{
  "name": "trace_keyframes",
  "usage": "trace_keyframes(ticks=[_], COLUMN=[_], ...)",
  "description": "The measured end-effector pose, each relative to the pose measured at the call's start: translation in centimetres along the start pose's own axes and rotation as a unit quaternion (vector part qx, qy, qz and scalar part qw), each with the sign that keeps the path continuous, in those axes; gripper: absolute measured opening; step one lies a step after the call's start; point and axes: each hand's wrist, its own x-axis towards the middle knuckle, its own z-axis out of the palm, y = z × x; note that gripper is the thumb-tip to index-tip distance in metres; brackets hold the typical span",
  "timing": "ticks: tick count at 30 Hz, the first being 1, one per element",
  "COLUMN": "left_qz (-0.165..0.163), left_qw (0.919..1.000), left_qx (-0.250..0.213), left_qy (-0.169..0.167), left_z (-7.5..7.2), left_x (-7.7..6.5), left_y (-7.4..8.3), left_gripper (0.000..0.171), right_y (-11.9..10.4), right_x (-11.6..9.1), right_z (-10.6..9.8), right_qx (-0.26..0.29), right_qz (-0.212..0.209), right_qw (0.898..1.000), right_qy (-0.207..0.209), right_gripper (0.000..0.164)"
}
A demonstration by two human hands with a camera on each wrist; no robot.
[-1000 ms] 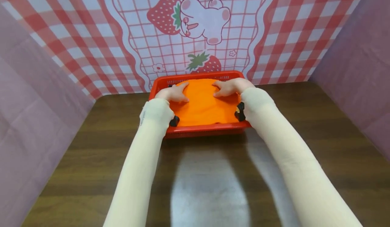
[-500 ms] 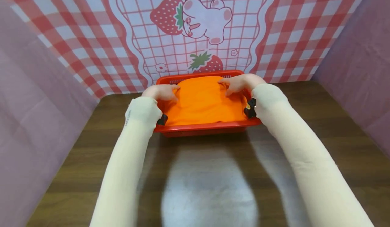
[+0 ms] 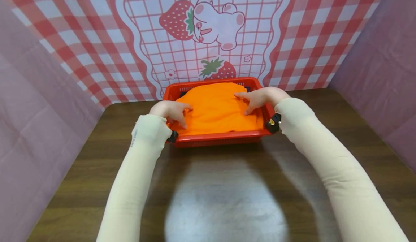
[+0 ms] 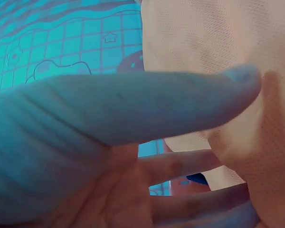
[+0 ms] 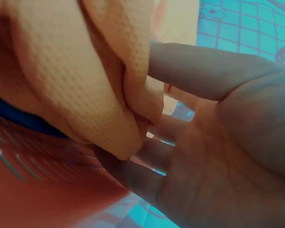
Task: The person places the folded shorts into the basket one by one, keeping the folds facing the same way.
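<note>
Orange cloth [image 3: 214, 108] with a fine textured weave lies in a red plastic basket [image 3: 214, 138], filling most of it. At its left side, my left hand [image 3: 170, 111] touches it with thumb and forefinger spread. The left wrist view has the straight thumb [image 4: 156, 102] over the cloth, the other fingers partly hidden behind it. On the opposite side, my right hand [image 3: 260, 98] reaches over the basket's rim onto the cloth. Loose folds [image 5: 90, 85] rest against its extended fingers in the right wrist view, the thumb's tip hidden behind one.
Something dark blue [image 3: 248, 89] shows beside the cloth at the basket's back right. The basket stands on a brown wooden table [image 3: 221, 184], close to a strawberry-patterned back curtain [image 3: 204, 25]. Pink cloth walls [image 3: 377, 65] flank both sides.
My hands have moved apart, from over the cloth to its left and right sides, and lately a little nearer to me. The cloth's edges and surface have shifted slightly.
</note>
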Motion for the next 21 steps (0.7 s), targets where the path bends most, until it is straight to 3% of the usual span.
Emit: trace_keyframes(ticks=[6,10,14,21], left_qz=[0.02,0.034,0.028,0.044], left_qw=[0.9986,0.9958,0.9953,0.9911], left_qx=[0.049,0.076,0.07,0.095], left_qy=[0.008,0.039,0.061,0.082], left_z=[0.3,0.8,1.5,2.9], left_x=[-0.9,-1.6,-1.9,-1.7], left_y=[0.1,0.3,0.4,-0.4], left_gripper=[0.068,0.061,0.055,0.056], right_y=[-0.1,0.2,0.4,0.7], right_x=[-0.4,-1.3,-2.4,-3.4], right_z=[0.2,0.9,2.0,4.1], right_qx=[-0.014,-0.047,-0.089,-0.114], right_qz=[0.002,-0.024,-0.057,-0.082], right_qw=[1.0,0.997,0.99,0.986], right_qy=[0.011,0.055,0.098,0.094], right_gripper=[0.083,0.076,0.069,0.062])
